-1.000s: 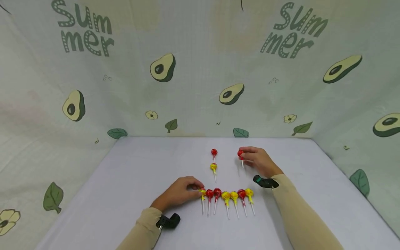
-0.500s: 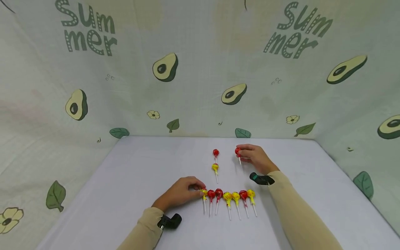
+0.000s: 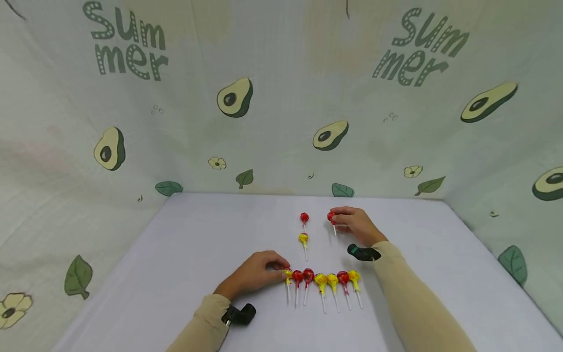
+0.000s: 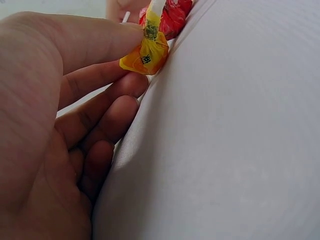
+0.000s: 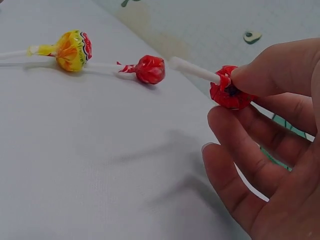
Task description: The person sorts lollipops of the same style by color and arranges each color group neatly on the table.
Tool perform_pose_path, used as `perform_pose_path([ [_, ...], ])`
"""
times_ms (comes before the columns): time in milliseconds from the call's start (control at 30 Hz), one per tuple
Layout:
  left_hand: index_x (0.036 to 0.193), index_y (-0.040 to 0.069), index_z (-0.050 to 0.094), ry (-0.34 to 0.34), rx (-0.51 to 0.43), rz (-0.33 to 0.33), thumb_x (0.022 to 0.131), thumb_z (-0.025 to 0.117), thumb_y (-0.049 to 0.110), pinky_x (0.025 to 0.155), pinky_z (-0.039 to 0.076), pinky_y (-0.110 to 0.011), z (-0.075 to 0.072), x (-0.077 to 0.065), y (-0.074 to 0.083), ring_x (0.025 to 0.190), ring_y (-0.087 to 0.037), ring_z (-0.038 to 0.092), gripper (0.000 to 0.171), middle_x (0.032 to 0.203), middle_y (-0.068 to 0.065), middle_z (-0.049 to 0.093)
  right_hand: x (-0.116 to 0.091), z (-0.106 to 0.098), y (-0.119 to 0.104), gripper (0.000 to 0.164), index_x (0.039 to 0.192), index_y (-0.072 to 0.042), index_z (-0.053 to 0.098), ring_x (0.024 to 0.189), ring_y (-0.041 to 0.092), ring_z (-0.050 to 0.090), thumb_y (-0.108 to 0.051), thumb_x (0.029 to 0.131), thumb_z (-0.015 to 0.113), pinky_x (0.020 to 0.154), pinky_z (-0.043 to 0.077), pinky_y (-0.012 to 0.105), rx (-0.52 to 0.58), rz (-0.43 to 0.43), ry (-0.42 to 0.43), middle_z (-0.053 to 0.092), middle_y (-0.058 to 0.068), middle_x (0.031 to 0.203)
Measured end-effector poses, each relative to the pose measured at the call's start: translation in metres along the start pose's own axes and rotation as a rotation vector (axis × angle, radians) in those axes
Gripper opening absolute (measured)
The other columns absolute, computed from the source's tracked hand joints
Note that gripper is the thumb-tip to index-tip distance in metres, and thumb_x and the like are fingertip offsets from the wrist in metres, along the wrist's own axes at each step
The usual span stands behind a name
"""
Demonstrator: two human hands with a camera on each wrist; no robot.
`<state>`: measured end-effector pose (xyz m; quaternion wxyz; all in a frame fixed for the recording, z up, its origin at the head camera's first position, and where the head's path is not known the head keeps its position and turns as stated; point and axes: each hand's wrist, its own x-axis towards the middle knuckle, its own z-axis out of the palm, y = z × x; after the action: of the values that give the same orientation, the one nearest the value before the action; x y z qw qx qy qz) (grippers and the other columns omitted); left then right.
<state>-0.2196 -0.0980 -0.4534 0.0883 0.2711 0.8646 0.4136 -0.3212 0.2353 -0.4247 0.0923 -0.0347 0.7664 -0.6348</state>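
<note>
My right hand pinches a red lollipop by its wrapped head between thumb and fingers, the white stick pointing away from the palm. It is held above the table, with shadows on the cloth below. My left hand has its thumb and fingers on the head of a yellow lollipop, the leftmost of a row near the front. Beside that one lies another red lollipop. Farther back, a single red lollipop lies end to end with a yellow lollipop, left of my right hand.
The row runs on to the right with a red lollipop, two yellow ones, a red one and a yellow lollipop at its end. A white-covered table carries everything. Behind it hangs a printed cloth with avocados and leaves.
My right hand has moved a little to the left with the red lollipop, closer to the two lollipops at the back. The left hand stays at the end of the row.
</note>
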Motion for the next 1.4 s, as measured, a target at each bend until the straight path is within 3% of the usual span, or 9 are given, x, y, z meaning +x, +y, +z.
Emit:
perform_pose_path([
  [300,0.109,0.029,0.073,0.001,0.024,0.009,0.092,0.072,0.036,0.081,0.048,-0.029,0.000,0.001,-0.001,0.090,-0.007,0.057,0.018,0.096,0.017,0.063,0.008,0.007,0.005,0.035,0.130,0.000,0.061,0.114,0.031,0.061,-0.016,0.099,0.063,0.095,0.052,0.035,0.012,-0.006,0.010,0.064,0.017,0.126],
  [767,0.108,0.029,0.073,-0.007,-0.020,0.024,0.092,0.073,0.035,0.081,0.048,-0.028,0.003,0.002,-0.002,0.090,-0.007,0.058,0.017,0.097,0.015,0.063,0.022,0.012,0.000,0.033,0.128,-0.004,0.064,0.107,0.027,0.063,-0.019,0.098,0.066,0.094,0.052,0.034,-0.096,0.025,-0.017,0.066,0.013,0.122],
  [1033,0.109,0.029,0.073,-0.008,0.012,0.031,0.092,0.072,0.036,0.081,0.049,-0.028,0.002,0.004,-0.001,0.089,-0.006,0.058,0.018,0.097,0.017,0.063,0.030,0.014,-0.001,0.034,0.126,-0.008,0.067,0.106,0.025,0.063,-0.022,0.096,0.068,0.099,0.048,0.040,-0.203,0.029,-0.033,0.068,0.009,0.121],
  [1400,0.109,0.027,0.073,-0.014,0.023,0.019,0.092,0.072,0.036,0.081,0.048,-0.028,0.003,0.003,0.000,0.089,-0.006,0.058,0.019,0.096,0.017,0.063,0.035,0.028,-0.001,0.030,0.123,-0.009,0.069,0.097,0.026,0.058,-0.021,0.096,0.067,0.086,0.050,0.035,-0.376,-0.018,-0.009,0.068,0.007,0.117],
])
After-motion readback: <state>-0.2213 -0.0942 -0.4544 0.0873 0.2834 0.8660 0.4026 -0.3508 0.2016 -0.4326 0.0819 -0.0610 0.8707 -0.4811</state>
